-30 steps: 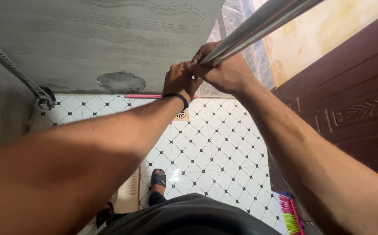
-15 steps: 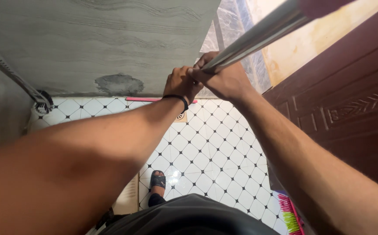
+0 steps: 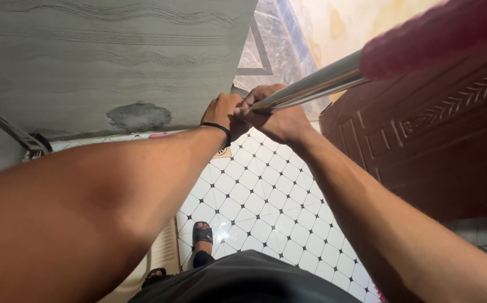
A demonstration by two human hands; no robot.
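Since a second ago, our view has swung right: a red grip now shows at the pole's near end, and more of the brown door fills the right side.

Item: steel pole, slanting from upper right down to our hands, its far tip hidden by them.
Left hand: closed around the pole tip, black band at the wrist.
Right hand: clenched on the pole, touching the left.
Surroundings: grey wall left, tiled floor below, sandalled foot near.
Handling note: we judge a firm two-handed hold, wrists aligned with the shaft, best keeps the tip steady.
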